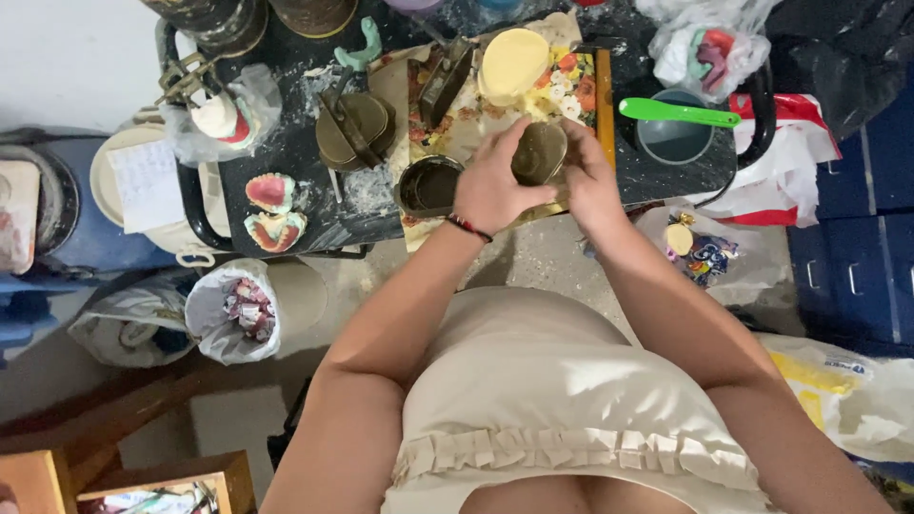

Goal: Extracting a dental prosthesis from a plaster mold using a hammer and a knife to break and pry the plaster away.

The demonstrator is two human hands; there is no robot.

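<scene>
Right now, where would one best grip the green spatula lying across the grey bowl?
Grip the green spatula by the right end of its handle, coming from above. It lies flat across the rim of the grey bowl, and that end overhangs free, while both hands are busy on the brass flask.

Both arms fwd; left hand (492, 187) & right hand (588, 181) cupped together, fingers curled, prob. gripping.

Metal flask (539, 152) half behind hands (490, 188)

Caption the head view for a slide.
Both hands, left hand and right hand, hold a brass flask half over a cluttered dark table.
</scene>
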